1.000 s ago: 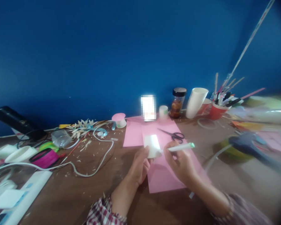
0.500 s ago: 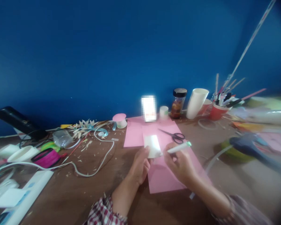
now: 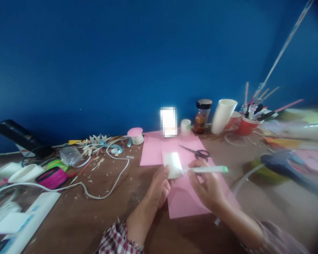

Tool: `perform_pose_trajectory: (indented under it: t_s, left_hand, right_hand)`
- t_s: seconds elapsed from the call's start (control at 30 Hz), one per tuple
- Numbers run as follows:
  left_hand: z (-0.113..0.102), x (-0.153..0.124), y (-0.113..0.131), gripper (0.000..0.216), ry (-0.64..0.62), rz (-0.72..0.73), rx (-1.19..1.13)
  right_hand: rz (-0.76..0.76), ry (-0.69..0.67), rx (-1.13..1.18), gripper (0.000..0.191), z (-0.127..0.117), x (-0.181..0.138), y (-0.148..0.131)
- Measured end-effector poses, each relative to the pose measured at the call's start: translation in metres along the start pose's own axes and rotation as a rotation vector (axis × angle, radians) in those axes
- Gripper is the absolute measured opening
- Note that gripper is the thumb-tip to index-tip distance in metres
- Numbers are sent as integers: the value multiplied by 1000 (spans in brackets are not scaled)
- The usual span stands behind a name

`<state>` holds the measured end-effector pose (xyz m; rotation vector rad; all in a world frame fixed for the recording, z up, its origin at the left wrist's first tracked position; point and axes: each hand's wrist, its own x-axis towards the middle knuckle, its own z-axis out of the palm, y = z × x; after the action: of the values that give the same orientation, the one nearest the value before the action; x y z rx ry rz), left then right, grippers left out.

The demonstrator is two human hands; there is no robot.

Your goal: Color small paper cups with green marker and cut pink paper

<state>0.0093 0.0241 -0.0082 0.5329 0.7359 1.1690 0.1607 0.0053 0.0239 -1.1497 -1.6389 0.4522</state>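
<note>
My left hand pinches a small white card by its lower edge and holds it up over a pink paper sheet on the wooden table. My right hand grips a white pen with a green end. The pen lies almost level and its tip touches the card's right edge. Black-handled scissors lie on the pink paper just beyond my right hand.
Along the blue wall stand a pink spool, a brown jar, a white cup and a red cup of pens. A white cable, dried flowers and a magenta roll lie left. A dark blurred tool sits right.
The pen in my right hand has swung from tilted up to nearly level, its green end moving right and down. My left hand and the card have stayed put.
</note>
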Motion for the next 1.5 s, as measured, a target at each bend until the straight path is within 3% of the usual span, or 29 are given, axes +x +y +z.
perform_pose_trajectory:
  t_s: [0.23,0.43,0.83,1.5]
  left_hand:
    - [2,0,1,32,64,-33,-50]
    - [3,-2,0,38,-11,4,2]
    - [10,-4,1,44,12,54,22]
    - [10,-6,1,23,34,71,4]
  right_hand:
    - [-23,-18,-42,8,-1,-1,4]
    - [-72,-20,17,5,1,-5,4]
    - [-61,-76,13,8,3,-8,9]
    - [-51,-101,-11,9,3,-6,8]
